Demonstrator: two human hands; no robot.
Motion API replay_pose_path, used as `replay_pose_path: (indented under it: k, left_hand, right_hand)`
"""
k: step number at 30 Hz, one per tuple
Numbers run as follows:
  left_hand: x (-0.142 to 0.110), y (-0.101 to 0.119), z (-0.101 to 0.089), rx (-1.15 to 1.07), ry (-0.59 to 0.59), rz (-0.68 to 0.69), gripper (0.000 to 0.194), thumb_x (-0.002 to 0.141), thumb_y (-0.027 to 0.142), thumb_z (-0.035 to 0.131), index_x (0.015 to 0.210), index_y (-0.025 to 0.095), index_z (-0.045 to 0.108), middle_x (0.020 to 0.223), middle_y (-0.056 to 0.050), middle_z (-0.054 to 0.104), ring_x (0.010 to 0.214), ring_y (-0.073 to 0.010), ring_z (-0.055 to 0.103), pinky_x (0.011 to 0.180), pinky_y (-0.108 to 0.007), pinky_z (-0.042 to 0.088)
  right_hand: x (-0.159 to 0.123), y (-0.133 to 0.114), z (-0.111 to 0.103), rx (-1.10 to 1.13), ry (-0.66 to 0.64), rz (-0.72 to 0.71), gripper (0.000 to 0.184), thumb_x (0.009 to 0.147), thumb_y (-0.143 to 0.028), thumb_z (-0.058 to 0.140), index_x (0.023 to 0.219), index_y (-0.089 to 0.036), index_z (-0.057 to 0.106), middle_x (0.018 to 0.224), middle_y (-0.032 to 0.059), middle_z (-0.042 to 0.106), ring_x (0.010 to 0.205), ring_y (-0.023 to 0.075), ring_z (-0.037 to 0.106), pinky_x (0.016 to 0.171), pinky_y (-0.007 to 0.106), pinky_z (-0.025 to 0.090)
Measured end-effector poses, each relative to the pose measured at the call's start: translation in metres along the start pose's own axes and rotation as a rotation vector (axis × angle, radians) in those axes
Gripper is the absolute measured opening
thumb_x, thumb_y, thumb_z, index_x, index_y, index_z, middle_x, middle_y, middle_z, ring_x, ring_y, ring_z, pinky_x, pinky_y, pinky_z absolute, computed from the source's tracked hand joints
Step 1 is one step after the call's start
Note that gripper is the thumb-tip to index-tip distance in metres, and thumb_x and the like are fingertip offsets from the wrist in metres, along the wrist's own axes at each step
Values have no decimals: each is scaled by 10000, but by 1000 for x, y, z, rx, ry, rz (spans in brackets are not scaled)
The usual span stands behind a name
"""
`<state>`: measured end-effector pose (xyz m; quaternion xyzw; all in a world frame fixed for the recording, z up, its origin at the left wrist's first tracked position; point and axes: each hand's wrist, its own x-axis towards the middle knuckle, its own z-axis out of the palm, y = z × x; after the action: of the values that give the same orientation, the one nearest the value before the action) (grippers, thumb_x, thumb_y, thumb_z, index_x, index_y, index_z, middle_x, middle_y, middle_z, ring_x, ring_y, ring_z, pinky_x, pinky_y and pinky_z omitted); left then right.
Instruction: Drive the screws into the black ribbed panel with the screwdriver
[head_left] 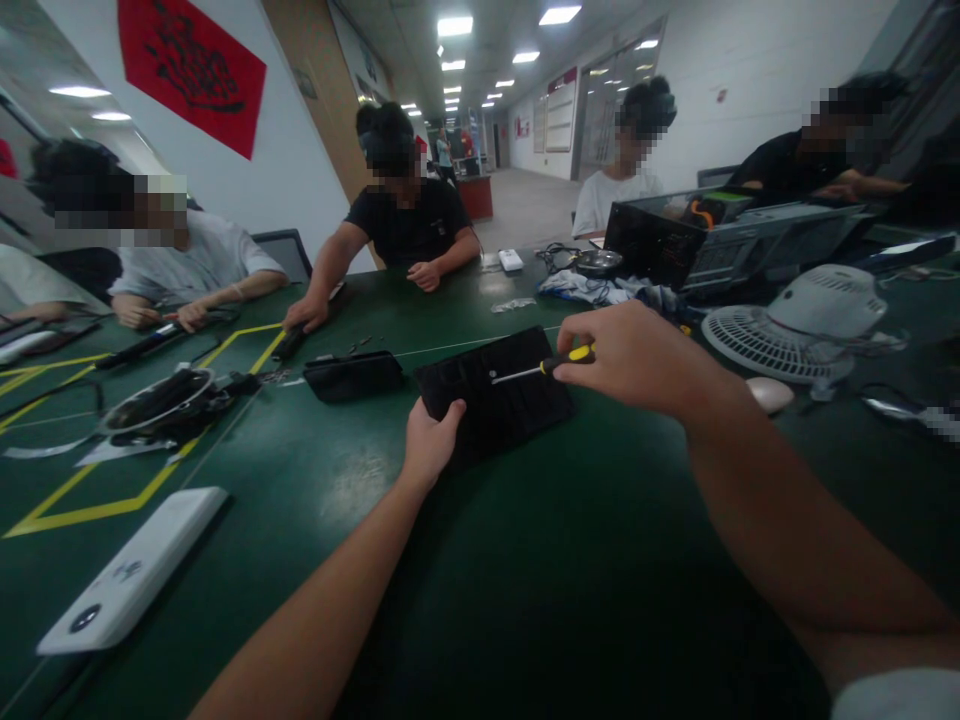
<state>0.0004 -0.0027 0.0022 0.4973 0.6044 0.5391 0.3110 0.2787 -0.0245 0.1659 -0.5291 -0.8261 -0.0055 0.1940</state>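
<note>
Forearms (341, 580) nearest, I have the left hand (433, 440) clamped at the eight-o'clock edge of the black panel (521, 395), dead ahead at twelve, thumb over, fingers hidden, seemingly bracing it while the right hand (622, 355), toward three, grips a screwdriver (549, 366) in tightly curled fingers.

The single view looks forward and down from the wearer's head — close over the broad, glossy dark-green table (495, 560) — reaching to a long, white-walled corridor (529, 190).
</note>
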Motion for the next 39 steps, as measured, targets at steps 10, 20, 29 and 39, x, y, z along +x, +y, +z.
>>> replay_pose_path:
  k: [10,20,29,39]
  left_hand:
    - [2,-2,0,-27,14,-19,405,798,403,831,1125,178,751,1128,-130,804,1048,-315,760,1004,-486,593]
    - [3,-4,0,-4,10,7,430,802,429,811,1134,165,745,1116,-133,804,1021,-315,754,991,-490,587]
    - [2,0,0,10,17,-21,388,800,409,823,1106,183,747,1118,-130,803,1045,-325,759,1002,-501,594]
    - [1,-1,1,-21,13,-13,378,812,381,822,1126,184,747,1142,-137,800,1058,-329,762,1005,-504,599]
  right_hand:
    - [5,4,3,-73,81,35,186,845,-243,773,1019,-223,832,1021,86,821,961,283,713,766,371,448]
    - [6,0,6,-66,62,38,208,864,-253,758,1058,-222,828,1037,91,809,951,282,693,763,380,438]
    - [7,3,10,-51,71,18,185,866,-257,766,1039,-221,822,1036,89,811,949,286,699,768,382,437]
    - [7,1,9,-50,65,29,166,854,-246,768,1009,-225,825,1016,86,815,958,290,711,752,375,440]
